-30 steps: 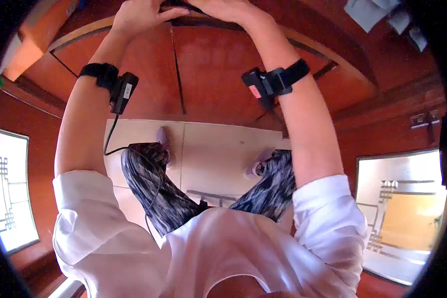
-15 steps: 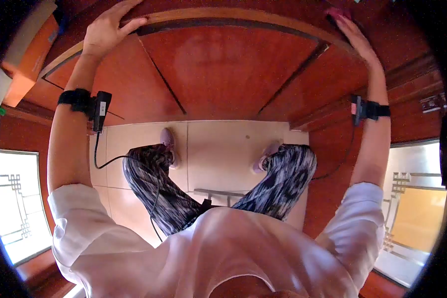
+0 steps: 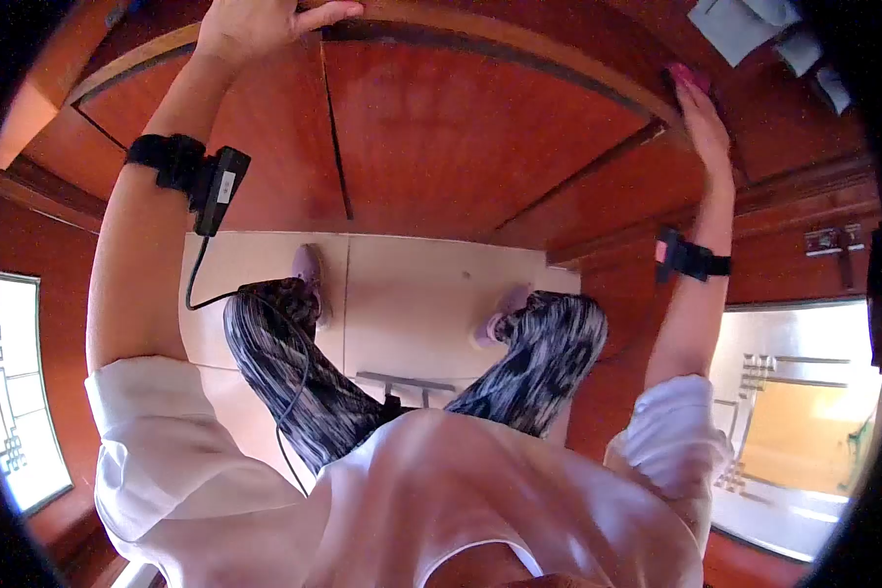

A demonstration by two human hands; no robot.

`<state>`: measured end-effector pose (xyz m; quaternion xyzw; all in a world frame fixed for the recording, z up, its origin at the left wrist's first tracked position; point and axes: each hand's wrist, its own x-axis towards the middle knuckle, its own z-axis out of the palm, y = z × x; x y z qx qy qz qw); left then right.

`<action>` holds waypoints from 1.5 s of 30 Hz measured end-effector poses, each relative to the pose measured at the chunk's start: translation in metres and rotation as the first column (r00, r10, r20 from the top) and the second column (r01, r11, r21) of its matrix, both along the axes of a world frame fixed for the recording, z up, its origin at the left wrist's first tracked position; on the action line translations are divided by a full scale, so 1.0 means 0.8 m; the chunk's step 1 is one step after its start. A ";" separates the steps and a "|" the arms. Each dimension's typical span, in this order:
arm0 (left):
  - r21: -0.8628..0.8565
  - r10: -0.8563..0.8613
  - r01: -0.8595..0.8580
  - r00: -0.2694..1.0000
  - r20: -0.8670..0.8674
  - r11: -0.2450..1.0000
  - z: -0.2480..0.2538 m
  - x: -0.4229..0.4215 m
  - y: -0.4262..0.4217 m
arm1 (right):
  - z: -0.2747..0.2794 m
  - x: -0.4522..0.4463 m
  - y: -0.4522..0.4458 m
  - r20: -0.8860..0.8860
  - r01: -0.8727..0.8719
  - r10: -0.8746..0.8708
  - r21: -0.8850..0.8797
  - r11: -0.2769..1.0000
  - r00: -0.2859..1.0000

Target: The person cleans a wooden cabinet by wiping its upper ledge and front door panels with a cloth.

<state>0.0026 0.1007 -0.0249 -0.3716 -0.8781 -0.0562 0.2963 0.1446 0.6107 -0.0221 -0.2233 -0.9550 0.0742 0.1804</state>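
A pink cloth (image 3: pixel 691 78) lies under the fingers of my right hand (image 3: pixel 704 122), which presses it on the reddish-brown wooden surface near the right end of the curved edge. My left hand (image 3: pixel 255 24) rests at the top left on the wooden edge (image 3: pixel 441 22), its thumb stretched out to the right and its other fingers cut off by the top of the view. Below the edge are glossy red-brown wooden panels (image 3: pixel 441 137). Each forearm wears a black strap with a small device.
White papers or packets (image 3: pixel 740 29) lie at the top right. An orange box (image 3: pixel 39 108) stands at the upper left. A black cable (image 3: pixel 194 284) hangs from the left wrist device past the patterned trousers. Patterned glass panels (image 3: pixel 799 421) flank both sides.
My right hand first moved from beside the left hand out to the right, the pink cloth showing under it, and has since shifted slightly. My left hand went left, then back right.
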 end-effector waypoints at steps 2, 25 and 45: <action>-0.009 0.009 -0.009 1.000 -0.016 1.000 0.002 0.001 0.002 | 0.006 -0.013 -0.100 -0.066 -0.185 0.185 0.005 0.983 0.981; -0.031 0.015 -0.010 0.987 0.160 0.999 0.012 0.008 -0.010 | 0.016 -0.001 0.120 0.052 -0.150 0.156 -0.101 0.983 0.986; 0.025 0.000 0.000 1.000 -0.006 1.000 -0.004 -0.008 0.002 | 0.061 -0.155 -0.118 0.467 -0.434 0.396 -0.029 0.901 0.791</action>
